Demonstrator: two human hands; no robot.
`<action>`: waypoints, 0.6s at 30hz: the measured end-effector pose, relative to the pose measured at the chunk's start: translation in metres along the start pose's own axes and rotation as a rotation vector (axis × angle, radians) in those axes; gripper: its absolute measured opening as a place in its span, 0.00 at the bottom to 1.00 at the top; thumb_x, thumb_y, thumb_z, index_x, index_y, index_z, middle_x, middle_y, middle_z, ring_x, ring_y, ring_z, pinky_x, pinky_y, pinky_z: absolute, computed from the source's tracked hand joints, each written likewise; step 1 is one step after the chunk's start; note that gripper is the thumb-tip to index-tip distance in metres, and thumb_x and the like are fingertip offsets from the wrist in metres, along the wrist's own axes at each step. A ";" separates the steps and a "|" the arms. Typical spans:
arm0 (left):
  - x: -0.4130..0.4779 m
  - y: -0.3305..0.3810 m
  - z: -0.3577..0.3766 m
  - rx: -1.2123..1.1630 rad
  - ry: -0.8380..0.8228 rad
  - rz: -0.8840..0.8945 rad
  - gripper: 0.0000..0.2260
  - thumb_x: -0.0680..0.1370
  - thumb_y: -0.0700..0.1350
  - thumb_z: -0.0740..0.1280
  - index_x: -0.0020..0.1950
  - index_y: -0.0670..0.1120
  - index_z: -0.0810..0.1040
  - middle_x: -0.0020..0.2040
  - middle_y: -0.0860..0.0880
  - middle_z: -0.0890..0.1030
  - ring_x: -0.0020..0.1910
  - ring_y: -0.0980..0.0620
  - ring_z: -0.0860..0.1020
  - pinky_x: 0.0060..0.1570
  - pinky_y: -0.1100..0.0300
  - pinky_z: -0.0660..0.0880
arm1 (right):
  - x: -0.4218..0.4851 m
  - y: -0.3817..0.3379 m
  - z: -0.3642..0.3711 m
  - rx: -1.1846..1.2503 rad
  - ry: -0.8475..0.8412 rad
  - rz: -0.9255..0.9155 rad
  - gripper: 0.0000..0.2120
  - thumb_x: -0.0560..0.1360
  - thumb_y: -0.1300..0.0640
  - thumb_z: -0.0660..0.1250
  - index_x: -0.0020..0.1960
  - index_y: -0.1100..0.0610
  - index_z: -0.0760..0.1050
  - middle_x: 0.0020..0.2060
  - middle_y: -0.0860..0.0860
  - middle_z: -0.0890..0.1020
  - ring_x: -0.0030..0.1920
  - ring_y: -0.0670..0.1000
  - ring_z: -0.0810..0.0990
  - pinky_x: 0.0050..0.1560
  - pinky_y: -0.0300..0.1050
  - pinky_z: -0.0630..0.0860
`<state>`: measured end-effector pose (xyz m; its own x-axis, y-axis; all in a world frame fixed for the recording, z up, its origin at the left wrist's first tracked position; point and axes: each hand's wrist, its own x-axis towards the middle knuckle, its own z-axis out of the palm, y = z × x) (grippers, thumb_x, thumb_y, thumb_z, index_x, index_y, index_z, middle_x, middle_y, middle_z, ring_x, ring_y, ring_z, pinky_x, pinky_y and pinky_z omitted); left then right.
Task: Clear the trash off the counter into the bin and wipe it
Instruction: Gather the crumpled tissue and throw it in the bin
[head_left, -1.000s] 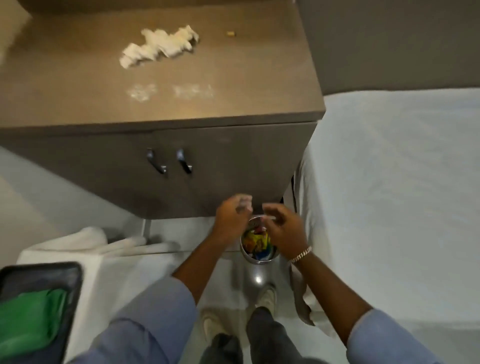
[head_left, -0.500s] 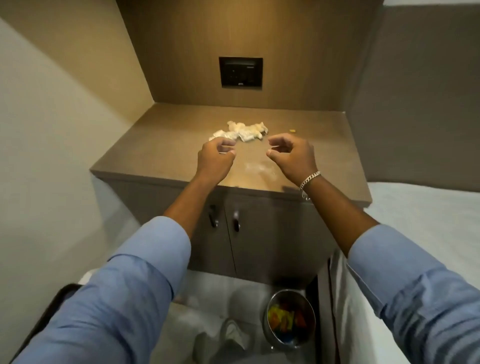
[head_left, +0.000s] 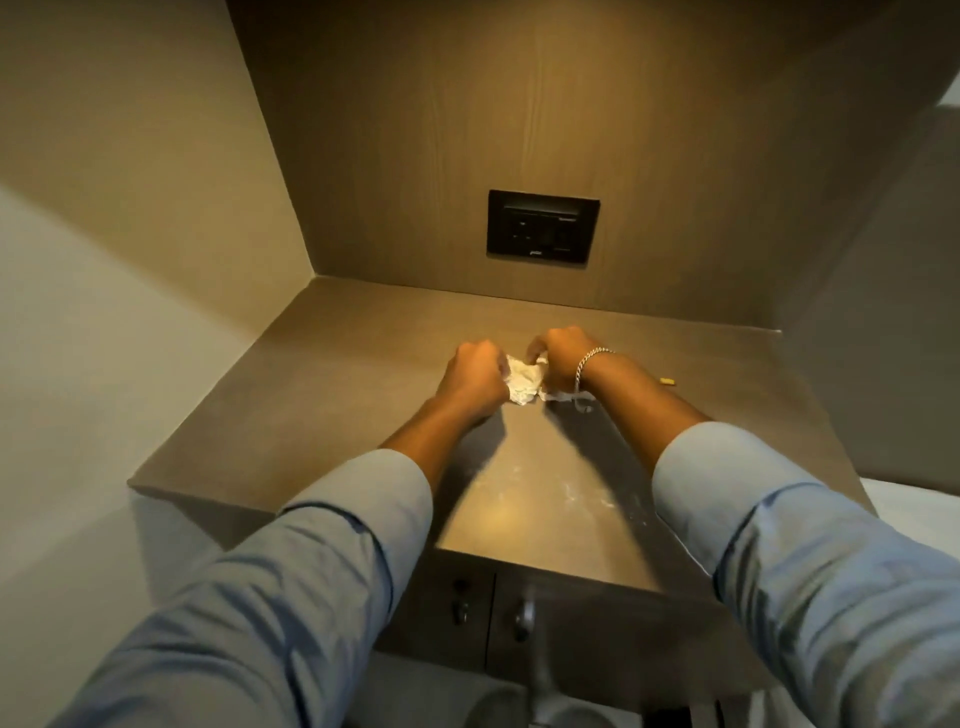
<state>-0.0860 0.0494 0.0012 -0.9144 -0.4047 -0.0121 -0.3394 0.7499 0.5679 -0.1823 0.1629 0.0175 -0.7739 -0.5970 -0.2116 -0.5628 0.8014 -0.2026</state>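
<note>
Brown surface (head_left: 332, 395) still carries powdery smears (head_left: 524, 493) and a yellow scrap (head_left: 667, 382); left hand (head_left: 475, 376) and right hand (head_left: 563, 358) grip crumpled tissue (head_left: 524, 382) at frame centre, wiping not yet begun.

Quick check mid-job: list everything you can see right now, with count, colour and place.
counter: one, brown, in a wall niche
tissue wad: one, white, mid-counter between the hands
crumb: one, yellow, counter right of the hands
powder smears: whitish patches, counter front
socket panel: one, black, back wall
cabinet doors: two, brown, under the counter, dark handles
bracelet: one, silver, right wrist
sleeves: two, light blue, foreground
left hand: closed on the wad's left side
right hand: closed on the wad's right side
</note>
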 end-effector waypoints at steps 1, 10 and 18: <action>0.004 -0.002 0.002 -0.027 0.007 -0.015 0.09 0.69 0.33 0.71 0.46 0.43 0.84 0.50 0.42 0.84 0.48 0.45 0.82 0.47 0.55 0.79 | 0.001 0.000 0.001 0.005 0.039 -0.007 0.16 0.64 0.64 0.74 0.49 0.51 0.81 0.49 0.55 0.84 0.47 0.57 0.81 0.42 0.44 0.76; -0.008 0.047 -0.048 -0.521 0.209 -0.023 0.06 0.69 0.33 0.73 0.42 0.42 0.85 0.39 0.43 0.86 0.38 0.47 0.85 0.41 0.50 0.84 | -0.045 0.007 -0.071 0.311 0.396 -0.094 0.07 0.66 0.65 0.71 0.44 0.58 0.84 0.40 0.55 0.85 0.39 0.50 0.79 0.39 0.41 0.72; -0.125 0.106 -0.066 -0.715 0.312 0.122 0.05 0.67 0.36 0.75 0.42 0.41 0.86 0.39 0.41 0.85 0.39 0.44 0.85 0.43 0.46 0.84 | -0.186 0.021 -0.098 0.607 0.537 -0.220 0.10 0.68 0.67 0.71 0.48 0.62 0.83 0.44 0.60 0.86 0.40 0.51 0.80 0.44 0.48 0.80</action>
<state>0.0065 0.1452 0.1171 -0.7956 -0.5492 0.2557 0.0805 0.3224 0.9432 -0.0789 0.2941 0.1460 -0.7845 -0.5149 0.3456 -0.5817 0.4180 -0.6977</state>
